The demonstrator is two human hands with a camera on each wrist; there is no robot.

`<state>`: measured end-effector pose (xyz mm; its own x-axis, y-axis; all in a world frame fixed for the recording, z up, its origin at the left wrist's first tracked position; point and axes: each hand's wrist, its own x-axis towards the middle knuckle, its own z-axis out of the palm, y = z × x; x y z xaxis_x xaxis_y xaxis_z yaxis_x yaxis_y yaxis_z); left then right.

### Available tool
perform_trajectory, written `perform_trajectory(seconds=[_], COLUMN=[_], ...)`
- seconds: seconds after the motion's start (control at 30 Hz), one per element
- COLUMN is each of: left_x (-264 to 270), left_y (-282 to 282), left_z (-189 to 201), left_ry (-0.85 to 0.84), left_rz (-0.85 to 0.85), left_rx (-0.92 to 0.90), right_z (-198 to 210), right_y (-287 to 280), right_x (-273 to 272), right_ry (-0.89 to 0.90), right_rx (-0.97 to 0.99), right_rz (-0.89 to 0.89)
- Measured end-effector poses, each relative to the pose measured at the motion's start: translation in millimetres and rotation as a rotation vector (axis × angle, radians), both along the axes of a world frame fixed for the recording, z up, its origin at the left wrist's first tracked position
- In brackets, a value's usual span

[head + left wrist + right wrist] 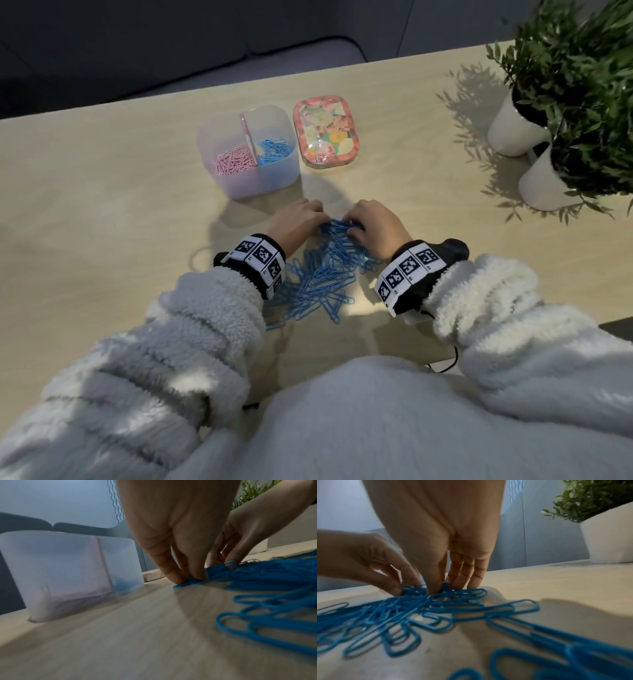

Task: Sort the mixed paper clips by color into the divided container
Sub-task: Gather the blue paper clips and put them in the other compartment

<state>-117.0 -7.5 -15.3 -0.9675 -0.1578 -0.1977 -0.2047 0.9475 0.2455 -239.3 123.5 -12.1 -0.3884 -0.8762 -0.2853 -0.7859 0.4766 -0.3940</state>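
A loose pile of blue paper clips [322,277] lies on the table between my wrists. At its far end, my left hand [315,214] and right hand [352,222] face each other with curled fingers. In the right wrist view, my right hand [448,586] pinches a bunch of blue clips [402,609] between thumb and fingers, and my left hand [402,586] pinches the same end. Beyond them stands the translucent divided container [260,181]. It has pink clips [234,161] in its left half and blue clips [275,150] in its right half.
A floral tin [325,132] sits just right of the container. Two white pots [544,185] with green plants [575,68] stand at the table's right. The table's far edge runs behind the container.
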Motion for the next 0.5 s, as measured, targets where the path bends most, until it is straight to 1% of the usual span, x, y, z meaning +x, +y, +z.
perform_trajectory(seconds=[0.13,0.23,0.3,0.37,0.5], left_x=[8.2,17.2,21.1,23.8,28.4], left_y=[2.1,1.5,1.5,2.0,3.2], left_z=[-3.1,-6.6,-6.1,-4.1,-4.1], left_ry=[0.009,0.006,-0.008,-0.018,-0.023], left_rz=[0.057,0.106,0.135,0.164,0.233], left_rx=[0.013,0.027,0.036,0.036,0.059], right_z=[-0.3,9.8,25.3,44.7,81.1], right_y=[-4.0,-4.6,-10.5,-27.2,-78.0], right_x=[0.9,-6.5,-11.0,-14.3,-16.3], right_ry=[0.025,-0.02,-0.098,-0.153,-0.15], right_rx=[0.014,-0.071,-0.14,-0.225,-0.333], right_rz=[0.021,-0.044,-0.138,-0.194,-0.172])
